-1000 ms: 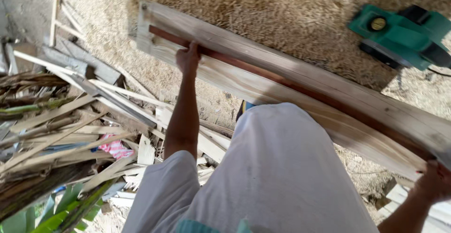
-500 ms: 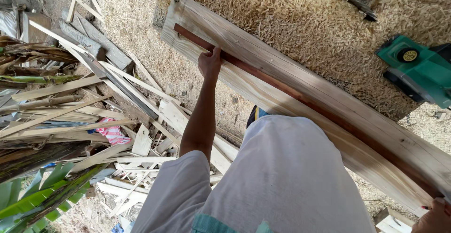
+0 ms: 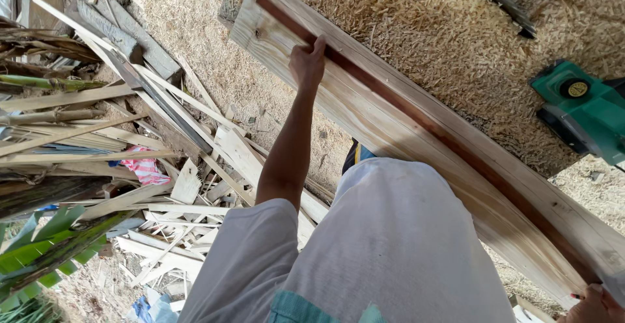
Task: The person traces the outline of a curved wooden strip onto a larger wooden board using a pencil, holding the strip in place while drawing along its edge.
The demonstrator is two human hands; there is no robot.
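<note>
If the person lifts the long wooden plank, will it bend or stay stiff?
The plank looks thick and wide, so probably stiff and rather heavy. The left hand and right hand grip far apart, which suits its length. Its bare grain likely resists slipping.

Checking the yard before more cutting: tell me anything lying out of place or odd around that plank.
Offcuts lie in a jumbled heap left of the plank, which the left hand grips. A pink striped cloth is caught among them. Shavings cover the ground.

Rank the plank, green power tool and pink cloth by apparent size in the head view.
1. Plank, largest by far.
2. Green power tool, partly cut off by the frame.
3. Pink cloth, smallest, partly hidden by scrap wood.
</note>
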